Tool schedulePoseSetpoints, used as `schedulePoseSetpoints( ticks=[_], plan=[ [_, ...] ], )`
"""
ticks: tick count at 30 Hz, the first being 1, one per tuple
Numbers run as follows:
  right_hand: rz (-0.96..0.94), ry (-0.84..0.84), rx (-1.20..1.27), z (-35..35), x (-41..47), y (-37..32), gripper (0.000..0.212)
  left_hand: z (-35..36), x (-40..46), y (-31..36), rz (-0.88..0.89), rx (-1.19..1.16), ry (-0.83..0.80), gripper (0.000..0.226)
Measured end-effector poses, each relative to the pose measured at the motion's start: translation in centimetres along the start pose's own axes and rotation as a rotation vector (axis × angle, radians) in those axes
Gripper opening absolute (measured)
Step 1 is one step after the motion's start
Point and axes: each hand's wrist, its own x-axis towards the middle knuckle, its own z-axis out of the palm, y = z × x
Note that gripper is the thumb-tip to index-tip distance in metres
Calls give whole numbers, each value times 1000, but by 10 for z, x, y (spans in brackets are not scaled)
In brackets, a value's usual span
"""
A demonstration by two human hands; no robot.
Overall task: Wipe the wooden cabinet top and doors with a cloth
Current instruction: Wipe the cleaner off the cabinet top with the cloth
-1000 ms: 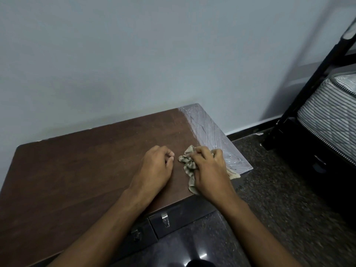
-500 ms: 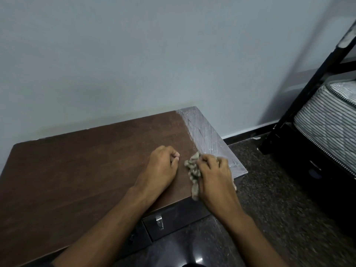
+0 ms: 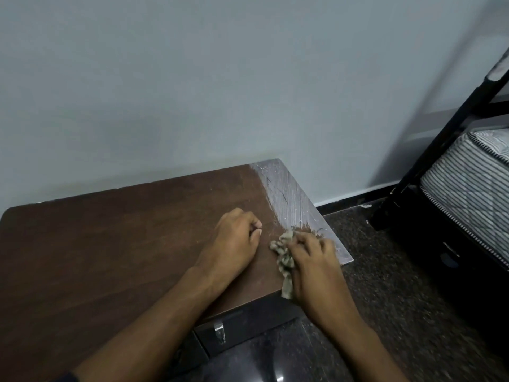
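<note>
Beige cloth (image 3: 285, 257) — bunched under right hand's (image 3: 316, 267) curled grip.

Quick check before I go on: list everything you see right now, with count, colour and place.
cabinet: one, dark brown wooden top, against the wall, filling the lower left.
pale streaked patch: one, whitish grey, along the right end of the cabinet top.
cloth: one, crumpled beige, near the top's front right corner, one end hanging over the front edge.
handle: one, silver, on the dark cabinet front below the top.
wall: one, pale grey, behind the cabinet.
floor: dark speckled, right and below.
bed frame: one, black, far right.
mattress: one, grey and white striped, on the frame.
left hand: fingers curled, resting on the top, holding nothing.
right hand: grips the cloth.
</note>
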Motion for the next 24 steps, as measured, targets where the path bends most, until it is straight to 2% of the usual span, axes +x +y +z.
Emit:
schedulePoseSetpoints(
  ticks=[3,7,10,14,19,22,24],
  plan=[
    [-14,7,15,2,13,6,55,7,4,-1,36,2,-2,5],
    [56,8,-22,6,54,8,47,12,11,1,47,25,5,7],
    [45,4,-2,8,44,3,54,17,17,2,46,41,15,11],
    [-10,33,37,10,38,8,45,19,22,-1,70,45,22,12],
    [58,22,-3,11,70,14,44,17,25,0,62,56,14,14],
    [4,-12,36,11,48,10,53,16,27,0,66,57,12,14],
    [-30,22,52,13,37,12,49,17,28,-2,73,66,7,15]
  ],
)
